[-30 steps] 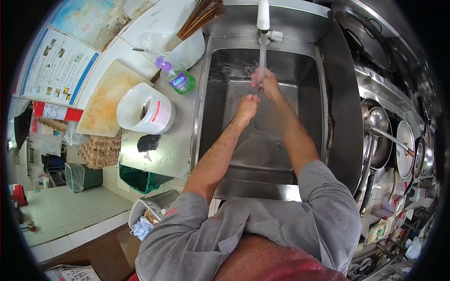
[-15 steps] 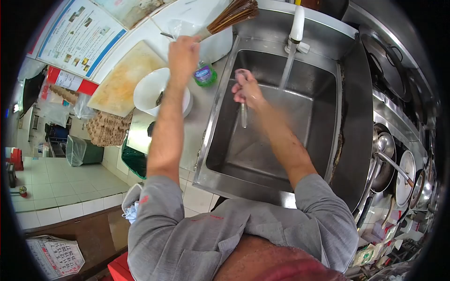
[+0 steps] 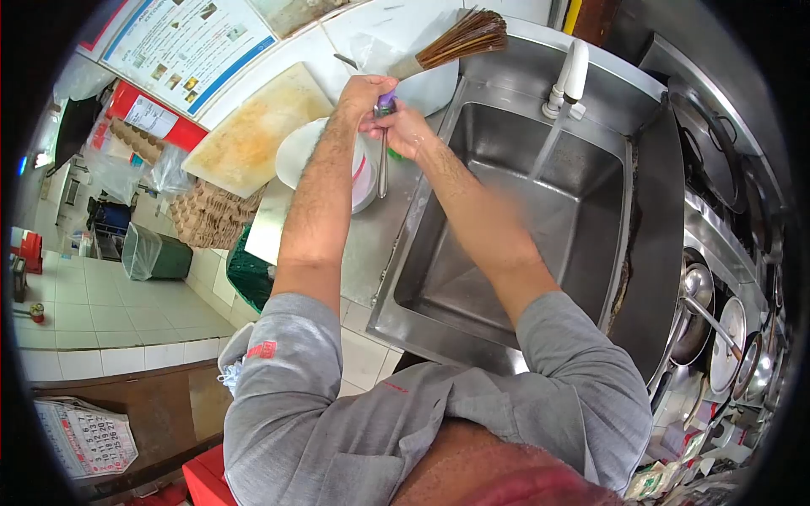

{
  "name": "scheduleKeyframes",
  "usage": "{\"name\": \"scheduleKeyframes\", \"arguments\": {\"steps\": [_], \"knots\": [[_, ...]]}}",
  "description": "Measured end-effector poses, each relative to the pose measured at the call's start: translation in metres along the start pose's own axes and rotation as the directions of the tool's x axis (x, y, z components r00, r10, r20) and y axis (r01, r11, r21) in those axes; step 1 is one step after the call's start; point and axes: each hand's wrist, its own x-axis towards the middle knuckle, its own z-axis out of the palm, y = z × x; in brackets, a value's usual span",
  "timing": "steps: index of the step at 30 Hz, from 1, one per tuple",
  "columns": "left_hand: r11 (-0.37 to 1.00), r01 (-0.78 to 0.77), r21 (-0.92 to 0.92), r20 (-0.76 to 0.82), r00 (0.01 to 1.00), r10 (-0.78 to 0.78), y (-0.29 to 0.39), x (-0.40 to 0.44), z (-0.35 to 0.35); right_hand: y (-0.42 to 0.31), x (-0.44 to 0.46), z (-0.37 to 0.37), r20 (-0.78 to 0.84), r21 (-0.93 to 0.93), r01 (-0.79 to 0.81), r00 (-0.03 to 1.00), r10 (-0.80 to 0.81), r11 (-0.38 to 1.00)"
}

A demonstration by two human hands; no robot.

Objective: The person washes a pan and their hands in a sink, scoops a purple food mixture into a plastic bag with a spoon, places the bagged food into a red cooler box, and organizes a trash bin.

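My left hand is closed around a purple piece, seemingly the top of a green dish soap bottle that stands mostly hidden behind my hands. Close against it, my right hand holds a metal spoon, its handle hanging down over the counter. The upper part of the spoon is partly covered by my fingers. Beside my left forearm is a white bowl, resting on or in another white container.
Water runs from a white faucet into a steel sink. A stained cutting board leans at the back left, near egg trays. A stick whisk brush lies behind my hands. Pans and ladles hang at right.
My right hand has moved left from over the sink to my left hand, carrying the spoon. The left hand stays near the bottle's top. The view has shifted slightly.
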Motion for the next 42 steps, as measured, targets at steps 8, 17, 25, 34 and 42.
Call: {"name": "scheduleKeyframes", "arguments": {"steps": [8, 17, 25, 34, 42], "knots": [[0.546, -0.466, 0.696, -0.299, 0.503, 0.811, -0.023, -0.08, 0.132, -0.025, -0.054, -0.096, -0.456, -0.682, 0.123, 0.699, -0.55, 0.721], [0.862, 0.437, -0.255, 0.454, 0.842, -0.293, -0.086, -0.088, 0.261, -0.078, -0.157, -0.207, -0.553, -0.379, 0.182, 0.742, -0.38, 0.907], [0.997, 0.009, 0.076, 0.269, 0.963, -0.03, -0.126, -0.062, 0.289, -0.05, -0.165, -0.212, -0.658, -0.066, 0.28, 0.709, -0.253, 0.958], [0.938, 0.292, -0.185, 0.48, 0.86, -0.173, -0.113, -0.078, 0.291, -0.05, -0.153, -0.243, -0.65, -0.752, -0.149, 0.333, -0.684, 0.642], [0.778, 0.295, -0.555, 0.34, 0.934, -0.111, -0.093, -0.015, 0.332, -0.047, -0.17, -0.219, -0.643, -0.514, 0.305, 0.482, -0.595, 0.802]]}}
